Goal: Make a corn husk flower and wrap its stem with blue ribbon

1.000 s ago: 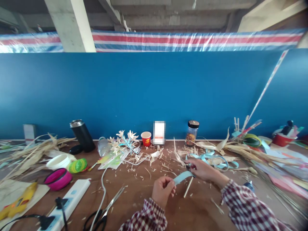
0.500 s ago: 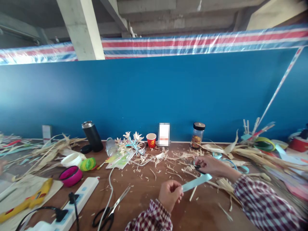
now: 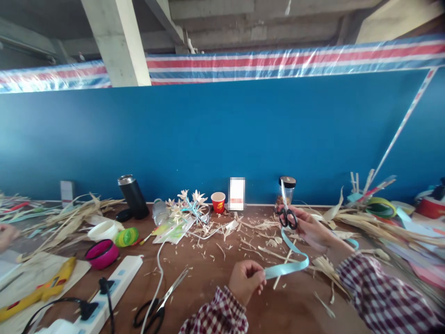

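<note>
Left hand: thumb and fingers pinching one end of the blue ribbon, low over the desk. Right hand: fingers closed on the handles of the small scissors, blades pointing up in front of the jar. Ribbon runs right from the left hand, bends back in a loop and climbs to just below the scissors handles; can't tell if the right hand grips that end too. Ribbon is between the two hands, crossing over a thin stick. Both sleeves checked.

Large scissors lie on the desk left of the left hand, blades a little apart, white cable across the handles. Further left: power strip with plugs in, yellow glue gun on paper, pink bowl, green roll, white bowl. Back row: black flask upright, flowers, red cup. Shavings scattered mid-desk. Dry husks piled right, beyond the right forearm. Another person's hand at the far left edge, partly cut off; its grip can't be told.
</note>
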{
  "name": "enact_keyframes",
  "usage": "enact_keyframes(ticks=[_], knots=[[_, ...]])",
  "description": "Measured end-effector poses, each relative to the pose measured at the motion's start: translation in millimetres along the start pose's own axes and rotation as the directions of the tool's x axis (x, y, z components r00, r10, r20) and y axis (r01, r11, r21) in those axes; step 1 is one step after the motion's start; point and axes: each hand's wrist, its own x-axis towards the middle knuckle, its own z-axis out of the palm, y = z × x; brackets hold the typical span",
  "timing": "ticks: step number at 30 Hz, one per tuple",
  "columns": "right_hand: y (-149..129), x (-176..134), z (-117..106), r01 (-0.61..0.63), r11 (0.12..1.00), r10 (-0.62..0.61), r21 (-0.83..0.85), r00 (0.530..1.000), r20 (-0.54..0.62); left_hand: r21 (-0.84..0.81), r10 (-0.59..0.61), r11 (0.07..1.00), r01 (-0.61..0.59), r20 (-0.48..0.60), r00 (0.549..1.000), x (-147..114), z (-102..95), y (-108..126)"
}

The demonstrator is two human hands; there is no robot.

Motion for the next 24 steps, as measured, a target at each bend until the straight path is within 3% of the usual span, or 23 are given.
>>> enact_keyframes(ticks=[7,11,16,20,24], knots=[[-11.3,-39.4,1.2,-0.084,0.996,0.086,-0.025,0.993,0.078,-0.163,-0.06,0.985,0.051,-0.054,0.997,3.6,-3.6,3.8],[2.3,-80.8,16.2,-0.117,0.984,0.141,-0.137,0.975,0.174,-0.304,-0.128,0.947,0.102,-0.067,0.99,4.0,-5.1,7.3],[8.1,-121.4,39.4,-0.182,0.955,0.251,-0.235,0.918,0.308,-0.513,-0.26,0.838,0.186,-0.075,0.963,2.8,-11.2,15.2],[10.3,-126.4,46.5,-0.173,0.933,0.276,-0.316,0.907,0.318,-0.644,-0.302,0.739,0.197,-0.055,0.952,3.8,-18.6,18.8],[12.5,-120.1,50.4,-0.149,0.93,0.267,-0.335,0.901,0.341,-0.658,-0.294,0.732,0.177,-0.072,0.953,6.6,-22.3,17.9]])
